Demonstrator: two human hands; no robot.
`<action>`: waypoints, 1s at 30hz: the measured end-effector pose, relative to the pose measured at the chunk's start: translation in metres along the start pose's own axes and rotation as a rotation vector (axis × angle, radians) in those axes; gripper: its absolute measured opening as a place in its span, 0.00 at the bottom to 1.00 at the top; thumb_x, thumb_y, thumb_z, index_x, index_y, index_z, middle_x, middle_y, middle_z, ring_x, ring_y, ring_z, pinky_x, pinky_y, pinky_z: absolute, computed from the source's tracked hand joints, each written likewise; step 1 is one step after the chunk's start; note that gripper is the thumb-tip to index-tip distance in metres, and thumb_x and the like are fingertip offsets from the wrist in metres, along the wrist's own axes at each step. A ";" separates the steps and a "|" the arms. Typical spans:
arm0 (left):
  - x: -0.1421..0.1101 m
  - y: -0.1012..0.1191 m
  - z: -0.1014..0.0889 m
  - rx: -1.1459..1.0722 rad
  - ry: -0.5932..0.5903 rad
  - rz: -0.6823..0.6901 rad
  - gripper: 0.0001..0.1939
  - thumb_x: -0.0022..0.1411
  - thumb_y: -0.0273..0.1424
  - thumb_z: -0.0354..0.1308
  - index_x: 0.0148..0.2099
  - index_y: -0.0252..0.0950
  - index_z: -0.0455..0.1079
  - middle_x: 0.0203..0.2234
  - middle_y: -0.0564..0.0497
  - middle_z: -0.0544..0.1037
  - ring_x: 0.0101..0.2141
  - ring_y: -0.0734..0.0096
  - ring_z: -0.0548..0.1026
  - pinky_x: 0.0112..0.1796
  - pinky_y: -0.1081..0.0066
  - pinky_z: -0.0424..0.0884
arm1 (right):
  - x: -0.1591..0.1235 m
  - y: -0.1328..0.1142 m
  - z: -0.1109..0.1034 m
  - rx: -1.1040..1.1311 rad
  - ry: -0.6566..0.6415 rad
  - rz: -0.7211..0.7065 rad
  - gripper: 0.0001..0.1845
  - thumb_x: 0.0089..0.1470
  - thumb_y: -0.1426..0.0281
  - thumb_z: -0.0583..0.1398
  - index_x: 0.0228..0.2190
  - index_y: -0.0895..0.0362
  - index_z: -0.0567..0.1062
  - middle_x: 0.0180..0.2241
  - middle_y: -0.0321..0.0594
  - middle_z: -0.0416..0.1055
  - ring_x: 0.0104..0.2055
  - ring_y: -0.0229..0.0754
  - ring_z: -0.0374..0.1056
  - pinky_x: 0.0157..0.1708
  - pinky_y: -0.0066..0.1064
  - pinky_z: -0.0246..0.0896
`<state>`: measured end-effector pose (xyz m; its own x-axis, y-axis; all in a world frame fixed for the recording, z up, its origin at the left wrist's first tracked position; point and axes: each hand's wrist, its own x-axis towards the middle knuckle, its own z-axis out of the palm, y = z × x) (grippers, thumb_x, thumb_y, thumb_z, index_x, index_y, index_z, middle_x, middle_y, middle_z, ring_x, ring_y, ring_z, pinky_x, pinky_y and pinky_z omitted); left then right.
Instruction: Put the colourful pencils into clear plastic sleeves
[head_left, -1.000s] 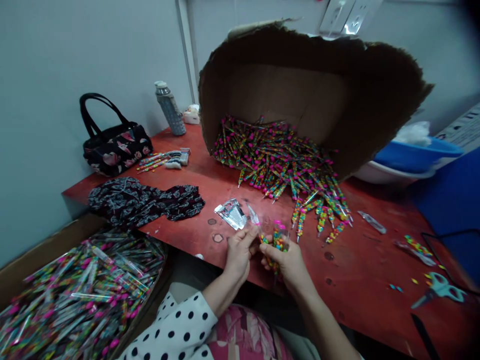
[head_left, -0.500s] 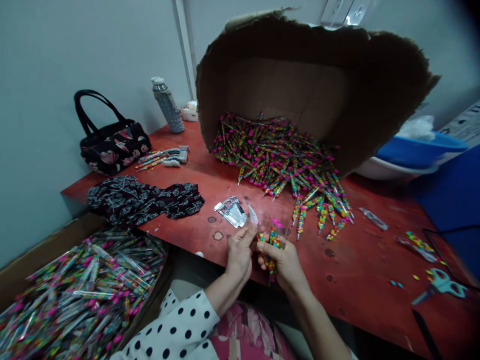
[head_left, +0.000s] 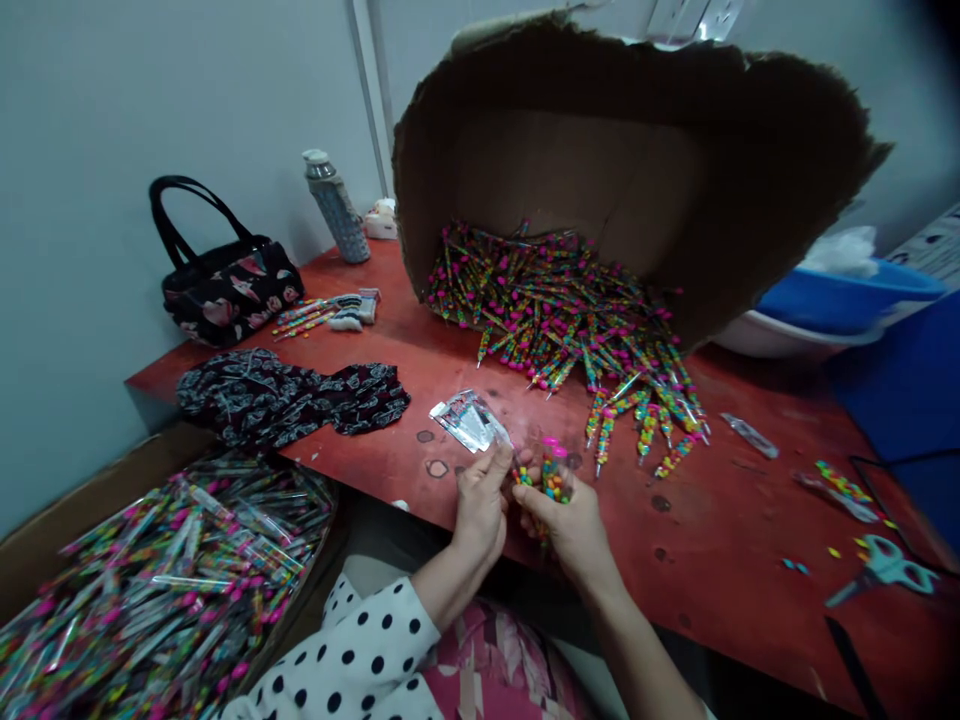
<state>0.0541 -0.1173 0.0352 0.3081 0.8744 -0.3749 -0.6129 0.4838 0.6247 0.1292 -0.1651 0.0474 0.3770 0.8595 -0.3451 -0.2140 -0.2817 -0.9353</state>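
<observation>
My right hand [head_left: 576,528] is closed round a small bunch of candy tubes [head_left: 553,480], clear and filled with bright beads of candy, with pink ends pointing up. Beside it, my left hand [head_left: 480,502] pinches a thin clear plastic sleeve [head_left: 503,430] between thumb and finger, near the tubes. Fingers of both hands meet, and the lower parts of the tubes are partly hidden. Just beyond my left hand lie flat silvery packets [head_left: 463,420] on the red table [head_left: 420,500].
A tipped cardboard box [head_left: 585,150] spills many candy tubes [head_left: 555,310] onto the table. At lower left, another box holds wrapped tubes [head_left: 187,580]. Around the table are a dark cloth [head_left: 292,400], handbag [head_left: 232,290], flask [head_left: 337,210], scissors [head_left: 885,570] and blue basin [head_left: 847,300].
The clear sleeve at my left fingertips has tilted down over the silvery packets. Both hands stay nearly in place, and the view has shifted slightly.
</observation>
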 end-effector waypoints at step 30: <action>-0.015 0.000 -0.011 0.037 -0.014 -0.039 0.16 0.52 0.41 0.59 0.29 0.30 0.71 0.15 0.53 0.72 0.13 0.79 0.65 0.16 0.77 0.61 | -0.002 0.004 -0.003 0.098 -0.186 0.040 0.15 0.41 0.62 0.64 0.28 0.59 0.70 0.15 0.32 0.68 0.15 0.33 0.61 0.15 0.22 0.55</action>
<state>0.0412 -0.1304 0.0333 0.3418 0.8552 -0.3897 -0.5734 0.5183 0.6345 0.1297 -0.1694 0.0439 0.1959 0.9149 -0.3530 -0.3155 -0.2820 -0.9060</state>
